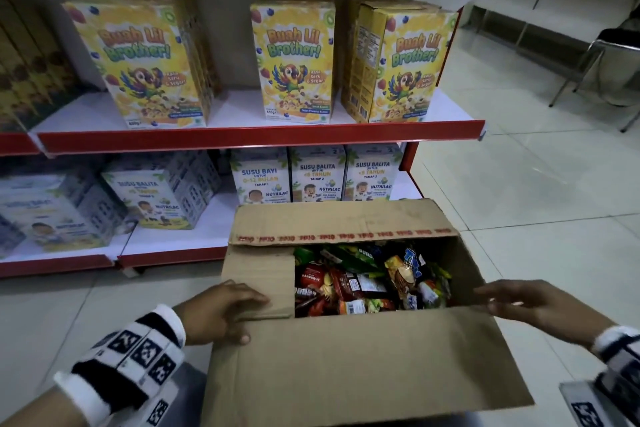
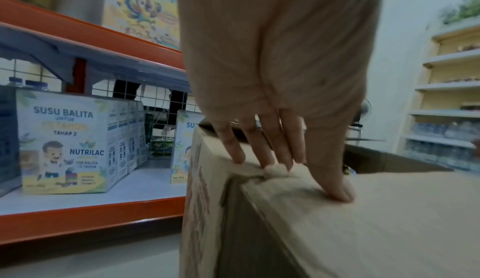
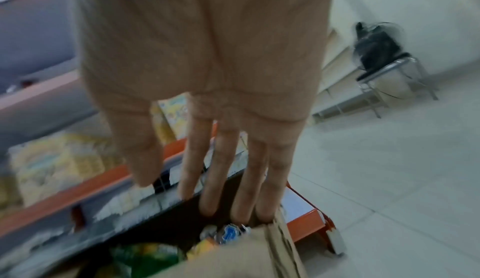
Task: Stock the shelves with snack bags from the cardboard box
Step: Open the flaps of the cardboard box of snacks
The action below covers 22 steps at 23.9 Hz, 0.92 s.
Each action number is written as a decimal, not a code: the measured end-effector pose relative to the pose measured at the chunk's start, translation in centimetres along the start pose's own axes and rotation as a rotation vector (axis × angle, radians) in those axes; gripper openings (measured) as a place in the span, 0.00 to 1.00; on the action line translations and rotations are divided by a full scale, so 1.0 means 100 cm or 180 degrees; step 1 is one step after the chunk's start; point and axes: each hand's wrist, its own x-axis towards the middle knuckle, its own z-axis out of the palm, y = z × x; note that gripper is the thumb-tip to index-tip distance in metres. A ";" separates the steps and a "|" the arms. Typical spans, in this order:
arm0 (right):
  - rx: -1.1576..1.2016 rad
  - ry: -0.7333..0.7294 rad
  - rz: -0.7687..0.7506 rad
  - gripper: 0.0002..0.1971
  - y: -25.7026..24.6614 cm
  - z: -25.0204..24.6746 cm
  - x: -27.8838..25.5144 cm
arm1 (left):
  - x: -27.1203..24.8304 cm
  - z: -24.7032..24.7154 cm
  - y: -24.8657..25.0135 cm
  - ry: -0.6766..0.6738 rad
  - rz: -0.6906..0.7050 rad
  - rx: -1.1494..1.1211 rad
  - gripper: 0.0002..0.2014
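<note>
An open cardboard box (image 1: 346, 374) stands on the floor before the red-edged shelves (image 1: 242, 139). Several colourful snack bags (image 1: 363, 284) fill it. My left hand (image 1: 252, 319) rests on the box's near left corner. In the left wrist view the left hand (image 2: 298, 176) has its fingers (image 2: 262, 155) on the folded left flap and its thumb on the near flap of the box (image 2: 389, 231). My right hand (image 1: 491, 298) reaches over the box's right edge with straight fingers. The right wrist view shows the right hand (image 3: 182, 190) spread above the box (image 3: 246, 262) and the snack bags (image 3: 228, 233), holding nothing.
Yellow cereal boxes (image 1: 294, 59) stand on the upper shelf with gaps between them. Blue-white milk boxes (image 1: 315, 177) line the lower shelf right behind the box. A metal chair (image 1: 602, 55) and pale shelving stand at the far right. Grey floor tiles (image 1: 536, 184) stretch rightwards.
</note>
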 end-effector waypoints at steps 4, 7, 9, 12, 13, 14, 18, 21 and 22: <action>-0.1164 -0.0040 -0.0129 0.28 -0.008 0.038 0.021 | 0.003 0.011 0.002 0.0374 0.0141 0.0065 0.21; -0.1600 0.0074 -0.0099 0.20 0.001 0.058 0.038 | 0.005 0.016 -0.002 0.0678 0.0095 0.0232 0.19; -0.1383 0.0168 -0.0067 0.15 0.004 0.059 0.043 | 0.005 0.017 -0.011 0.1121 -0.0142 -0.0013 0.19; -0.0898 0.0366 0.0057 0.09 -0.006 0.045 0.049 | 0.016 0.003 -0.025 0.1893 -0.1000 -0.0924 0.19; -0.0543 0.0739 0.0142 0.09 -0.010 0.038 0.056 | 0.025 -0.006 -0.031 0.2033 -0.1312 -0.1172 0.20; -0.0155 0.1108 0.0324 0.12 -0.013 0.032 0.066 | 0.034 -0.016 -0.035 0.2038 -0.1576 -0.1386 0.23; 0.1254 0.1268 0.0944 0.17 -0.037 0.018 0.104 | 0.062 -0.049 -0.035 0.1792 -0.1595 -0.2005 0.26; 0.2650 0.1258 0.0515 0.10 -0.058 0.004 0.118 | 0.076 -0.066 -0.030 0.2069 -0.0980 -0.2515 0.27; 0.2707 0.1391 0.0309 0.11 -0.062 -0.004 0.126 | 0.083 -0.072 -0.029 0.2152 -0.0883 -0.2697 0.25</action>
